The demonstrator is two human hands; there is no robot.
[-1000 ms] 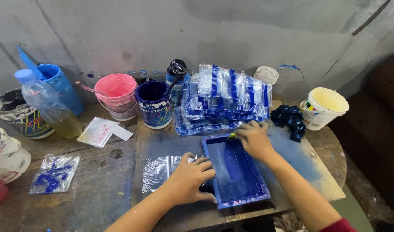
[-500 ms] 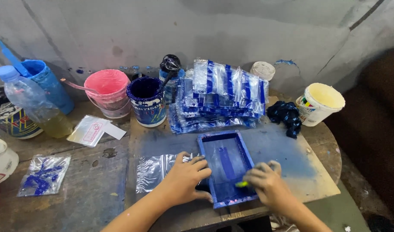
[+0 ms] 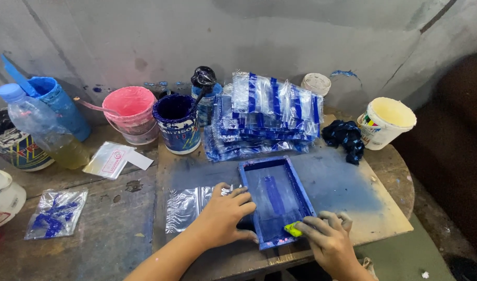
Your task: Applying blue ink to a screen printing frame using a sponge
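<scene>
A worn wooden board (image 3: 353,182), stained blue, fills the lower centre of the frame. On it lies a blue-framed rectangular printing screen (image 3: 276,200), its long axis running from lower right toward upper centre, away from the person. The left hand (image 3: 225,216) lies flat, fingers spread, pressing the screen's left rail and overlapping a clear plastic bag (image 3: 189,208) just left of it. The right hand (image 3: 327,237) sits at the screen's near lower-right corner, fingers curled around a small yellow-green squeegee (image 3: 293,229) touching the mesh.
</scene>
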